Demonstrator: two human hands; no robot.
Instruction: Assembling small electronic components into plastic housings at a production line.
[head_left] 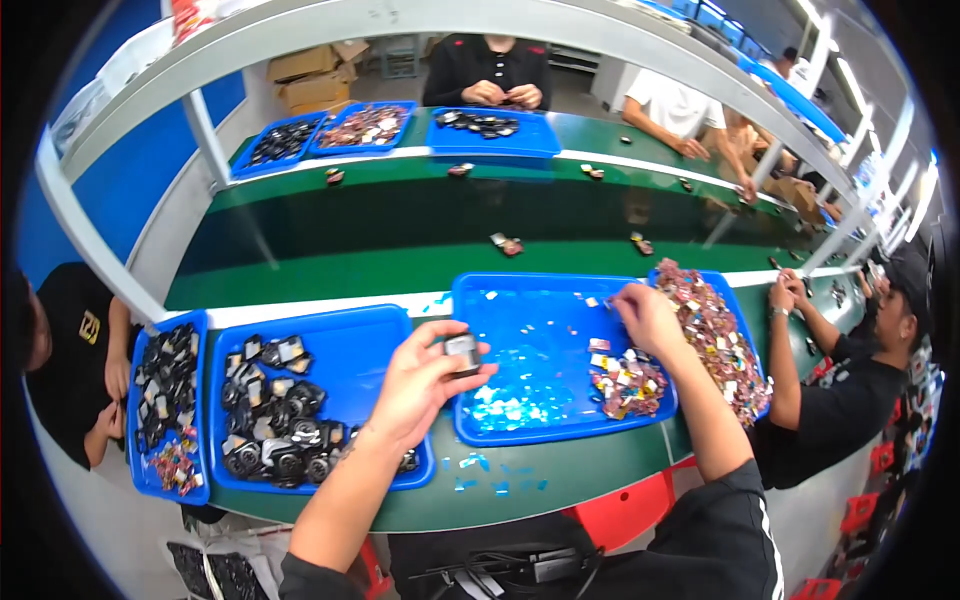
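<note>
My left hand holds a small black electronic part with a silvery square face between thumb and fingers, above the left rim of the middle blue tray. Over that tray's right side, my right hand has its fingertips pinched together; whatever is between them is too small to make out. Shiny blue film scraps are scattered on the tray bottom. A pile of small reddish parts with white squares lies in its right corner, below my right hand.
Left of my left hand, a blue tray holds black round-faced parts. A narrower tray stands beyond. Reddish parts heap at right. A green conveyor belt carries scattered parts. A metal frame arches above; co-workers sit around.
</note>
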